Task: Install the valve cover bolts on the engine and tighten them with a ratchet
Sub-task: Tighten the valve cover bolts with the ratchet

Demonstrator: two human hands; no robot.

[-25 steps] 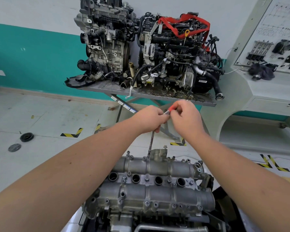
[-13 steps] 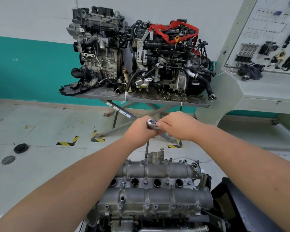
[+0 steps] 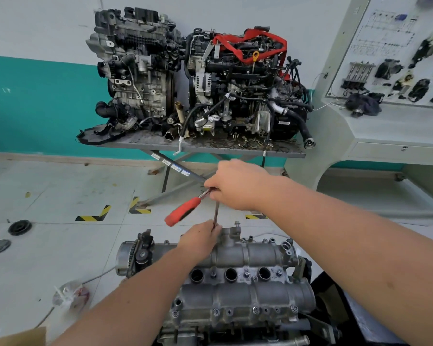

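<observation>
Open floor (image 3: 60, 245) at frame left gives free approach to the valve cover (image 3: 235, 290); from above, the ratchet (image 3: 185, 211), its extension (image 3: 216, 216) and both forearms crowd the cover's far edge; black stand (image 3: 360, 320) blocks lower right.

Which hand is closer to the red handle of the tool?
The right hand. It grips the ratchet at its head, just up from the red handle. The left hand is lower, pinching the extension bar by the valve cover.
</observation>
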